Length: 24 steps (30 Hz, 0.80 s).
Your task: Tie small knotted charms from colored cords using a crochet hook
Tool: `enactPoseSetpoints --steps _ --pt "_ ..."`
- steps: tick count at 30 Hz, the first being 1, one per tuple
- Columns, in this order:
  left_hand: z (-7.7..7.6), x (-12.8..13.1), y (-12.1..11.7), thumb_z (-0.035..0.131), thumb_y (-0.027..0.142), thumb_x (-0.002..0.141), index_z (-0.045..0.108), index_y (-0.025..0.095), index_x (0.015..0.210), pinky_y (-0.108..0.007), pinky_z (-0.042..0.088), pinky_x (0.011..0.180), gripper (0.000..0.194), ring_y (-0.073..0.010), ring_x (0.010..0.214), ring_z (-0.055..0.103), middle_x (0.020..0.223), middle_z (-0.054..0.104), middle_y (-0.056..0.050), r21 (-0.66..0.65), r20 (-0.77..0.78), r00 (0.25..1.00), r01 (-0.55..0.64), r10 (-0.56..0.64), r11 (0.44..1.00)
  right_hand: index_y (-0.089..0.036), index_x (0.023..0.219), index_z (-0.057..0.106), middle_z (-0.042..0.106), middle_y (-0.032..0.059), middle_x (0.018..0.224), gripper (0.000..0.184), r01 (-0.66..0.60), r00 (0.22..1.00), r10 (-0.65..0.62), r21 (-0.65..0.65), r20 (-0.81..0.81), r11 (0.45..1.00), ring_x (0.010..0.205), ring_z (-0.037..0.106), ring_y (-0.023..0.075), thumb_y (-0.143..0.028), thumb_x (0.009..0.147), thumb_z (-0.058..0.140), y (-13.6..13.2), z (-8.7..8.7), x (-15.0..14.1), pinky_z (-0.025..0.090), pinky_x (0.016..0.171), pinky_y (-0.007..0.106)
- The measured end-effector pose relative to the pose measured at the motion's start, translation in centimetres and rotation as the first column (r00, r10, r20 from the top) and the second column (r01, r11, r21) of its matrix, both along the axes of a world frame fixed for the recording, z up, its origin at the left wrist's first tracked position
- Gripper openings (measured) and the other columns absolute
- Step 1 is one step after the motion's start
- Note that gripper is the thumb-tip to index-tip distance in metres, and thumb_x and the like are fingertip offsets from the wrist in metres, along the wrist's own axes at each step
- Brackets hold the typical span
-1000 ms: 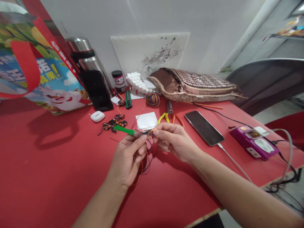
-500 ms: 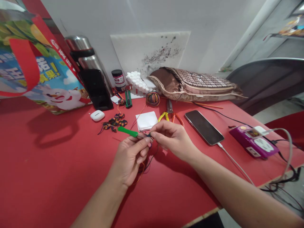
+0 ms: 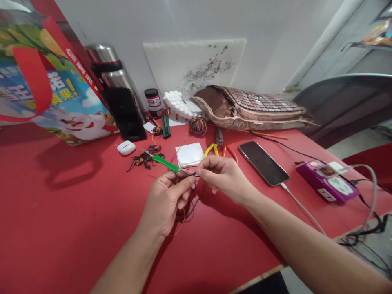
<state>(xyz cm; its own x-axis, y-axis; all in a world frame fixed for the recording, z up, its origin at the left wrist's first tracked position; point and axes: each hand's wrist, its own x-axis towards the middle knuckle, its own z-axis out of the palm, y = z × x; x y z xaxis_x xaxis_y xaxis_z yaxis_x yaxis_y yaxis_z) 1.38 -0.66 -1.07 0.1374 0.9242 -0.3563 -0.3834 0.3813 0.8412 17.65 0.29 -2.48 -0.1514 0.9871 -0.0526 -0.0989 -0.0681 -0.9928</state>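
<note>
My left hand [image 3: 167, 200] pinches a thin tool with a green handle [image 3: 165, 163] that sticks out to the upper left, above the red table [image 3: 76, 212]. My right hand [image 3: 222, 177] meets it, fingers pinched on coloured threads [image 3: 186, 206] at the tool's tip. The threads, orange and dark, hang down in loops under both hands. Several small woven knots [image 3: 147, 157] lie just beyond the tool, next to a white pad [image 3: 190, 155].
A phone on a cable [image 3: 263, 163], yellow and orange pliers [image 3: 219, 147], a thread ball [image 3: 197, 125], a white earbud case [image 3: 126, 147], a purple power strip [image 3: 327, 183], a thermos [image 3: 110, 75], a printed bag [image 3: 45, 90] and a brown cushion [image 3: 251, 108] stand around.
Both hands stayed together and shifted slightly. The green handle swung upward, now pointing more steeply to the upper left over the woven knots.
</note>
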Motion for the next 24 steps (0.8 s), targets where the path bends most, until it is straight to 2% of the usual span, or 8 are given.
enactPoseSetpoints --steps 7,10,13,15,20,24 --pt "0.13 0.02 -0.13 0.095 0.02 0.063 0.074 0.013 0.072 -0.011 0.029 0.035 0.024 -0.0023 0.041 0.044 0.054 0.062 0.004 0.068 -0.019 0.999 -0.035 0.036 0.997 -0.016 0.09 0.07 0.06 -0.0054 0.061 0.025 -0.067 0.97 0.047 -0.077 -0.237 0.995 0.044 0.045 0.006 -0.03 0.075 0.085 0.04 0.23 0.37 0.036 0.039 0.019" --pt "0.11 -0.14 -0.19 0.093 0.018 0.065 0.074 0.013 0.073 -0.011 0.029 0.035 0.021 -0.0019 0.041 0.044 0.056 0.064 0.002 0.089 -0.027 0.998 -0.052 0.055 0.995 -0.016 0.088 0.071 0.056 -0.0062 0.055 0.02 -0.093 0.956 0.056 -0.117 -0.287 0.989 0.045 0.045 0.0074 -0.026 0.076 0.083 0.0 0.33 0.65 0.037 0.038 0.018" --pt "0.1 -0.15 -0.19 0.092 0.018 0.065 0.075 0.013 0.074 -0.011 0.03 0.036 0.02 -0.0013 0.04 0.042 0.057 0.065 0.002 0.09 -0.012 0.997 -0.069 0.07 0.994 -0.016 0.085 0.072 0.061 -0.0041 0.061 0.017 -0.105 0.945 0.057 -0.134 -0.323 0.985 0.044 0.044 0.0062 -0.025 0.075 0.081 -0.05 0.36 0.77 0.036 0.037 0.018" --pt "0.16 -0.1 -0.15 0.093 0.018 0.064 0.076 0.013 0.075 -0.011 0.029 0.035 0.02 -0.0016 0.04 0.043 0.057 0.064 0.002 0.093 -0.003 0.997 -0.081 0.082 0.992 -0.015 0.084 0.072 0.064 -0.0027 0.066 0.018 -0.118 0.94 0.067 -0.135 -0.335 0.984 0.044 0.045 0.0059 -0.028 0.076 0.081 -0.07 0.28 0.74 0.035 0.036 0.018" --pt "0.4 0.03 -0.16 0.094 0.017 0.059 0.078 0.015 0.073 -0.011 0.028 0.033 0.022 -0.0029 0.039 0.043 0.052 0.061 0.004 0.087 0.01 0.996 -0.09 0.09 0.992 -0.017 0.082 0.069 0.055 -0.0062 0.054 0.025 -0.161 0.949 0.133 -0.075 -0.284 0.984 0.043 0.045 0.0074 -0.036 0.08 0.086 -0.07 -0.13 0.55 0.036 0.038 0.019" --pt "0.34 -0.01 -0.32 0.094 0.017 0.06 0.08 0.015 0.075 -0.01 0.029 0.034 0.021 -0.0023 0.04 0.044 0.058 0.068 0.001 0.081 -0.01 0.997 -0.076 0.077 0.994 -0.016 0.083 0.068 0.059 -0.0056 0.06 0.027 -0.115 0.961 0.104 -0.028 -0.256 0.993 0.045 0.043 0.0047 -0.033 0.078 0.089 -0.08 0.04 0.47 0.034 0.042 0.018"
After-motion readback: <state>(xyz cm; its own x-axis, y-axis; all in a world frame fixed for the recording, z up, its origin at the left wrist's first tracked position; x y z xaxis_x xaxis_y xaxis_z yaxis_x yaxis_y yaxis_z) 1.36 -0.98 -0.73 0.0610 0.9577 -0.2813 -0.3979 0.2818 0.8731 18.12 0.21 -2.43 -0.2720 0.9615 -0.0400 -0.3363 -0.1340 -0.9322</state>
